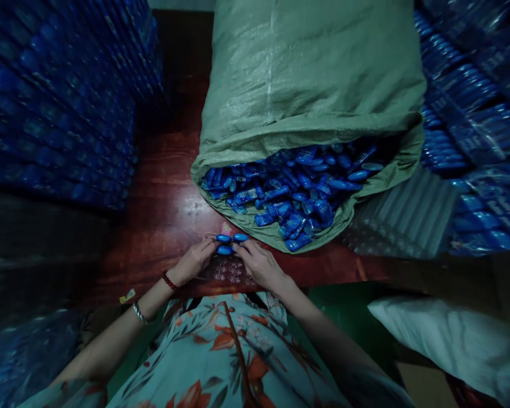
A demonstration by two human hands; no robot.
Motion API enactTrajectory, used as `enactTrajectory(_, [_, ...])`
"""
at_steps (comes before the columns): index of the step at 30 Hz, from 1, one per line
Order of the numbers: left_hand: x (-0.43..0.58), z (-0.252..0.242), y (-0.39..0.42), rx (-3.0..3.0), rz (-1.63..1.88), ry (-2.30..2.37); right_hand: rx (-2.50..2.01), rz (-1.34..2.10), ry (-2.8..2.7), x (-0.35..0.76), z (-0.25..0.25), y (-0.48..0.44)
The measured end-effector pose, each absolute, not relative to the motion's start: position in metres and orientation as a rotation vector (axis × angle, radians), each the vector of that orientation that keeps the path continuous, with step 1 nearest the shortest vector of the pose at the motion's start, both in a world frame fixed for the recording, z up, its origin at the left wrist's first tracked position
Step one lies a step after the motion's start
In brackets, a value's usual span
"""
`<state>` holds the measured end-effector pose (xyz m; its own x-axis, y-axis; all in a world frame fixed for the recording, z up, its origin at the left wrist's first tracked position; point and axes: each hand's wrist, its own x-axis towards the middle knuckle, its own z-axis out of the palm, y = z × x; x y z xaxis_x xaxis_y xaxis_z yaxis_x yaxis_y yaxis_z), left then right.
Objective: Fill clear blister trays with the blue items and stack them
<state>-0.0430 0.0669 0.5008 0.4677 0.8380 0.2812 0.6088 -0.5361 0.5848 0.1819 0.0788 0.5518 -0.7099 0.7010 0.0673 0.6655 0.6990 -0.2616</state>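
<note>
At the table's near edge, my left hand (200,255) is closed with its fingertips on small blue oval-ended pieces (223,250). From the other side, my right hand (257,262) has its fingers closed on the same little cluster, its thumb and forefinger against the blue ends. The pieces are glossy; their exact kind is too small to tell. Under them, partly covered by the hands, lies a clear moulded plastic tray (230,273). Just beyond, a green woven sack (314,73) lies with its mouth towards me, full of loose blue labelled pieces (280,192).
Tall stacks of blue packs (59,107) stand at the left, with more wrapped blue packs (471,124) at the right. Clear ridged plastic trays (408,209) lean beside the sack. A yellow scrap (127,296) lies on the reddish wooden table (161,198). A pale sack (450,340) is at lower right.
</note>
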Motion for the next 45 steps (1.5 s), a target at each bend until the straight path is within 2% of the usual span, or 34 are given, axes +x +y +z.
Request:
enactTrajectory(8, [-0.054,0.506,0.052,2.272,0.749,1.414,-1.148,0.366,-2.454,0.171,0.537,0.059])
enactTrajectory(15, [-0.073,0.536,0.062,2.228,0.742,1.324,-1.363,0.390,-1.819,0.203,0.540,0.079])
enactTrajectory(19, [-0.066,0.538,0.093,1.968,1.058,1.499,-1.466,0.352,-1.825,0.200,0.547,0.128])
enactTrajectory(23, [-0.050,0.530,0.159,1.730,1.396,1.768,-1.624,0.153,-2.037,0.171,0.553,0.175])
enactTrajectory(27, [-0.041,0.525,0.227,1.533,1.541,1.695,-1.747,0.069,-2.235,0.146,0.557,0.182])
enactTrajectory(32, [-0.043,0.517,0.258,1.288,1.719,1.423,-1.539,0.064,-2.189,0.155,0.560,0.155])
enactTrajectory(35, [-0.047,0.516,0.258,1.218,1.756,1.381,-1.333,-0.103,-2.189,0.166,0.572,0.163])
enactTrajectory(40, [-0.047,0.519,0.263,1.012,1.826,1.359,-1.119,-0.557,-2.376,0.166,0.607,0.242])
enactTrajectory(45, [-0.051,0.522,0.275,0.827,1.819,1.314,-0.886,-0.681,-2.461,0.158,0.622,0.317])
